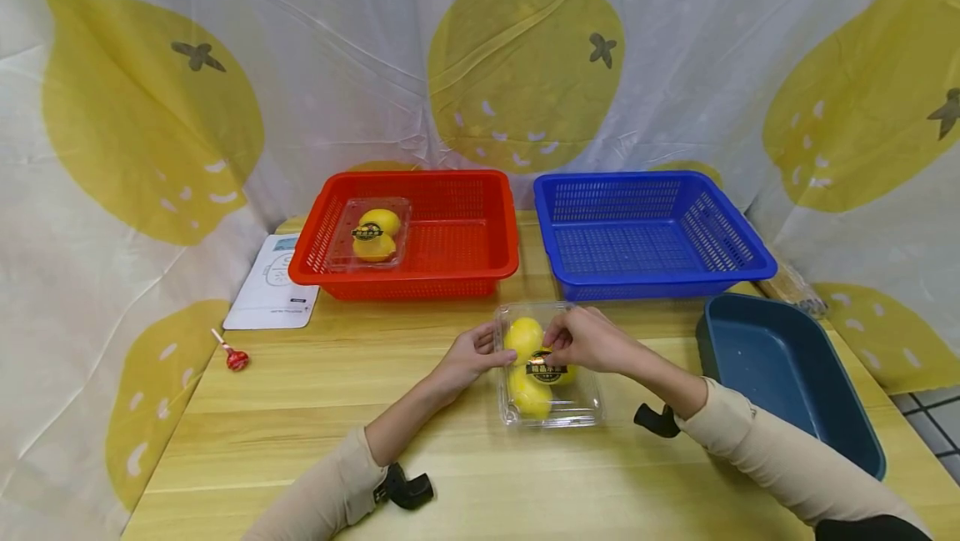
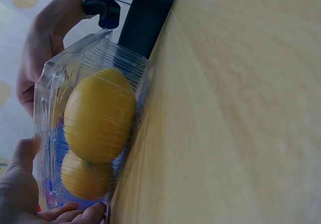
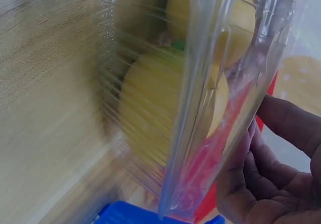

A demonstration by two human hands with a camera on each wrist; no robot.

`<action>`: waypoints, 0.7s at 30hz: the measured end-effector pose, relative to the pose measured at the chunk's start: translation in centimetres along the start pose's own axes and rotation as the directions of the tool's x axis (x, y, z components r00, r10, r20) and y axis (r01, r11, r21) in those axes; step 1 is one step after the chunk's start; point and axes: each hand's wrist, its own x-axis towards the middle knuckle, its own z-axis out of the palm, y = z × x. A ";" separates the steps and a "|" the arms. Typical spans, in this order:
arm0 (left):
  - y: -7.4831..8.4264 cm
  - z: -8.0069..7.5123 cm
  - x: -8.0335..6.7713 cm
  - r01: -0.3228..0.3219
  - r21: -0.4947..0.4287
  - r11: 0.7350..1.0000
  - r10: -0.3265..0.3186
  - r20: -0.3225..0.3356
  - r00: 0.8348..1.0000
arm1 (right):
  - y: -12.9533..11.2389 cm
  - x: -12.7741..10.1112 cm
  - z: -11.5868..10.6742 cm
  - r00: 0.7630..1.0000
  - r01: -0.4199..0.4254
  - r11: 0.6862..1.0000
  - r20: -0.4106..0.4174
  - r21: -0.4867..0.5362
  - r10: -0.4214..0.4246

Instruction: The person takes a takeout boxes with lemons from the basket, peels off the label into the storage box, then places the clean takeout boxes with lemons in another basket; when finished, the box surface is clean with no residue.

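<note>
A clear plastic clamshell box (image 1: 588,413) of lemons (image 1: 530,395) lies on the wooden table in front of me. My left hand (image 1: 467,362) grips its left side, thumb over the lid and fingers along the side wall, as the left wrist view shows. A black and gold label (image 1: 546,369) lies on the lid. My right hand (image 1: 592,343) has its thumb and bent fingertips at the label's upper edge, pinching it against the lid. In the right wrist view, that hand (image 3: 271,169) is close against the lid, with lemons (image 3: 155,103) visible through the plastic.
A red basket (image 1: 465,253) behind holds another labelled clamshell (image 1: 345,253) of lemons. To its right is a blue basket (image 1: 637,245). A dark teal bin (image 1: 780,358) stands at the right. A white card (image 1: 273,287) and a red lollipop (image 1: 237,359) lie at the left.
</note>
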 end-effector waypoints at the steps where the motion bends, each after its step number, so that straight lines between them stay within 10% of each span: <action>1: 0.0 0.0 0.0 0.004 -0.002 1.000 -0.004 0.000 1.000 | 0.0 0.0 0.0 1.000 0.000 1.000 0.000 -0.003 0.000; 21: 0.1 0.0 0.0 0.000 0.014 1.000 0.000 0.010 1.000 | 1.5 -0.1 -0.8 0.993 -0.038 0.952 0.115 0.304 0.003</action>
